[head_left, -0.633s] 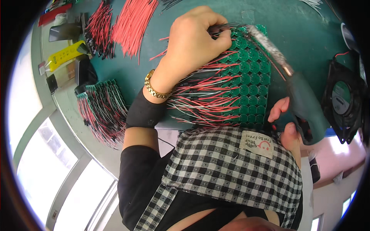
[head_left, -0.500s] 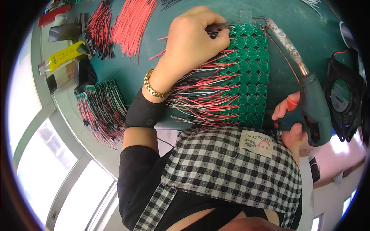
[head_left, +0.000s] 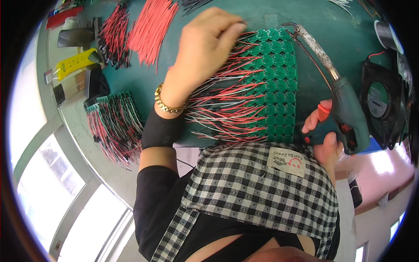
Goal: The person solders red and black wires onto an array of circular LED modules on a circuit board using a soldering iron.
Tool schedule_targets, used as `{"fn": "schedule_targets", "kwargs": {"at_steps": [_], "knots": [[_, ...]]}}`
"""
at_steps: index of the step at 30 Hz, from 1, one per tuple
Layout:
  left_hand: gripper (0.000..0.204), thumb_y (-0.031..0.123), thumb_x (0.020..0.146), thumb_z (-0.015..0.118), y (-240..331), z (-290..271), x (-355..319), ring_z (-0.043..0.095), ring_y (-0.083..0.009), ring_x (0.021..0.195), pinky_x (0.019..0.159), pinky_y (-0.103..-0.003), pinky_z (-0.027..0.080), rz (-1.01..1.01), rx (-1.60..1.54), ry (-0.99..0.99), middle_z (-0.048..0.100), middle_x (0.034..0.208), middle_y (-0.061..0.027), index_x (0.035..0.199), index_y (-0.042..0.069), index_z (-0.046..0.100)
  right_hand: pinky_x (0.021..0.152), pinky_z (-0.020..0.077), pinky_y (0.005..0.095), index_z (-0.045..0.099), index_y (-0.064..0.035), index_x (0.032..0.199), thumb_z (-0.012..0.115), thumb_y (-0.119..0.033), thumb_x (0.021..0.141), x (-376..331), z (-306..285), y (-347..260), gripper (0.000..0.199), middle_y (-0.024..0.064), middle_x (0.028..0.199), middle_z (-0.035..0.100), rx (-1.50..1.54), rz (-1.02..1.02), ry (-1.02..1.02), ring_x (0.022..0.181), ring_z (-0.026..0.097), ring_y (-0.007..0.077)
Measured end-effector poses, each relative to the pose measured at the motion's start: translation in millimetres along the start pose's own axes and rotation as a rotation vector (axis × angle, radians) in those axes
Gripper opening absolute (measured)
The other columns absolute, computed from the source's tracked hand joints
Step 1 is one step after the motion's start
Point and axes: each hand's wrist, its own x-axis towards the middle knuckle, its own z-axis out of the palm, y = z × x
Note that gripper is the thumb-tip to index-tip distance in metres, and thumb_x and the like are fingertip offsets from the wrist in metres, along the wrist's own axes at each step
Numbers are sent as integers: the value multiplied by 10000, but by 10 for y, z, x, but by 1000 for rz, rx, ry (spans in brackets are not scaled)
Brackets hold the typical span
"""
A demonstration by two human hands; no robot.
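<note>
My left hand (head_left: pixel 207 46), with a gold bracelet at its wrist, is over the far left part of the wired boards. Its thumb and fingers are pressed together; whatever they may hold is hidden. Below it, red, white and black wires (head_left: pixel 227 102) run leftward from a panel of round green circuit boards (head_left: pixel 278 85). My right hand (head_left: pixel 325 148) is wrapped around the handle of a green soldering gun (head_left: pixel 351 115) with an orange trigger. Its tip points away from me, beside the far right corner of the panel, apart from my left hand.
Loose red wires (head_left: pixel 152 30) and red-black wires (head_left: pixel 114 35) lie at the far left. A stack of wired boards (head_left: pixel 115 124) sits at the left edge, near a yellow packet (head_left: pixel 75 64). At right are a black fan (head_left: pixel 379 102) and a solder spool (head_left: pixel 386 37).
My left hand has drawn back to the left from the far row of boards, uncovering it. The panel and the soldering gun sit slightly further left in view.
</note>
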Motion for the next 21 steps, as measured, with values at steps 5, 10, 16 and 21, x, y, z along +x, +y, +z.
{"fn": "schedule_targets", "kwargs": {"at_steps": [5,10,16,21], "knots": [[151,27,824,634,153,-121,-94,546,-88,673,612,-206,432,-31,-22,0,610,775,-27,969,3,667,597,444,284,393,41,1195,644,-534,773,-53,-71,27,756,89,773,497,-8,46,-23,666,495,161],[83,13,751,678,218,89,-204,534,-75,596,544,-203,428,-308,-201,-35,599,725,-15,824,13,639,606,441,283,395,28,1208,674,-542,747,-107,-117,85,785,81,775,500,-29,82,-65,675,497,157],[86,6,699,663,104,167,-208,501,-75,574,513,-212,401,-139,-32,-28,553,685,-27,735,17,585,626,439,290,419,20,1210,688,-539,736,-140,-113,81,781,82,789,507,-14,150,-55,689,497,158],[96,8,702,661,105,178,-227,502,-84,580,523,-216,411,-141,-33,-28,540,679,-27,710,18,566,608,446,282,459,19,1175,696,-497,745,-125,-65,50,712,83,788,508,-65,119,-52,699,503,155]]}}
